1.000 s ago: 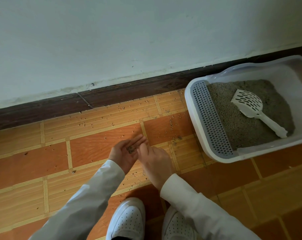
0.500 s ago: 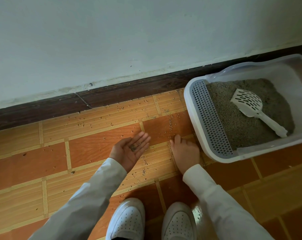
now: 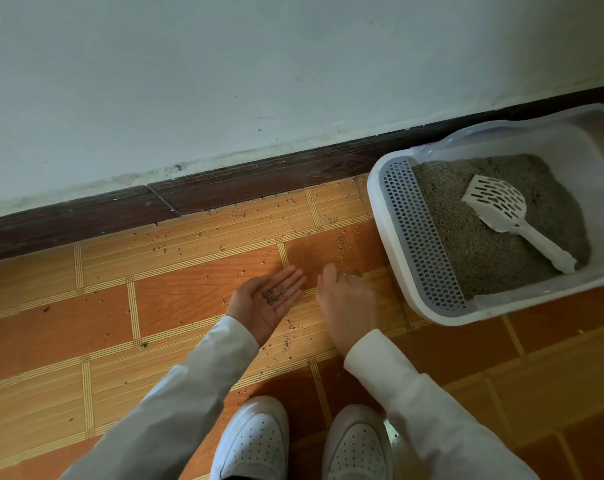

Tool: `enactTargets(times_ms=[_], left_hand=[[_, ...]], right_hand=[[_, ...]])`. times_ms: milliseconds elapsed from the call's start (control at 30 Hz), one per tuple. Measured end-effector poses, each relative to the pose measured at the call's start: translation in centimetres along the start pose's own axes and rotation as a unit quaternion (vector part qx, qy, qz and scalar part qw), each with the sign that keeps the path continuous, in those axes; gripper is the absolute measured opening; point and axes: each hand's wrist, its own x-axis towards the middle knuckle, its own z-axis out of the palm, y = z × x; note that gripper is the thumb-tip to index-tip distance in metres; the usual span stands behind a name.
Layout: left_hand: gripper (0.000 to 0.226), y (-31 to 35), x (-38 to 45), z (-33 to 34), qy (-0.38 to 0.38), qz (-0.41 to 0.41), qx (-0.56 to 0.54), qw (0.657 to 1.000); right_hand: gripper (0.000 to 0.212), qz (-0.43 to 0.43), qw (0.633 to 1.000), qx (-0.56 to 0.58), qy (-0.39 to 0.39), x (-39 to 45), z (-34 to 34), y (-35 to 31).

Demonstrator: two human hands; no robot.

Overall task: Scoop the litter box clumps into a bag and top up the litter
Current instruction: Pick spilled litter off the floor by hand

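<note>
Orange floor tiles (image 3: 196, 292) striped with pale yellow, white litter box (image 3: 375, 202) with grey perforated grid (image 3: 421, 237), white slotted scoop (image 3: 501, 206).

We seem to be in a home. A cat's litter box (image 3: 411, 299) sits on the orange tiled floor (image 3: 189, 292), by a plain wall (image 3: 259, 64) with dark skirting (image 3: 245, 188)
</note>
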Motion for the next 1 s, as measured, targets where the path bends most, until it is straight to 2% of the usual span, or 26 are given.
enactTargets(times_ms=[133, 233, 333, 467, 567, 700, 867, 1000], left_hand=[[0.036, -0.6, 0.1, 0.5, 0.024, 0.009, 0.007, 1.000], [0.039, -0.3, 0.2, 0.4, 0.010, -0.002, -0.001, 1.000], [0.042, 0.4, 0.2, 0.2, -0.009, -0.011, -0.011, 1.000], [0.041, 1.0, 0.2, -0.3, -0.012, -0.002, -0.031, 0.999], [0.042, 1.3, 0.0, -0.4, -0.015, -0.001, -0.038, 0.999], [0.042, 1.4, -0.1, -0.6, -0.015, 0.001, -0.047, 0.999], [0.041, 1.2, 0.1, -0.4, -0.006, 0.004, -0.035, 0.999], [0.037, 1.0, 0.4, 0.1, 0.012, 0.018, -0.030, 0.999]], right_hand=[[0.031, -0.047, 0.995, 0.082, 0.018, 0.3, -2.0, -2.3], [0.028, 0.030, 0.996, 0.084, 0.016, 1.7, -1.5, -1.0], [0.027, 0.087, 0.995, 0.037, -0.017, 3.5, 0.3, 1.7], [0.037, 0.073, 0.993, -0.059, -0.071, 4.6, 2.6, 2.7], [0.027, 0.035, 0.991, -0.105, -0.080, 4.5, 3.6, 2.2], [0.025, 0.017, 0.990, -0.118, -0.080, 4.6, 3.7, 2.0], [0.024, -0.007, 0.995, -0.087, -0.046, 4.4, 2.2, 1.1], [0.018, -0.047, 0.999, 0.025, 0.000, 3.6, -0.1, -2.1]])
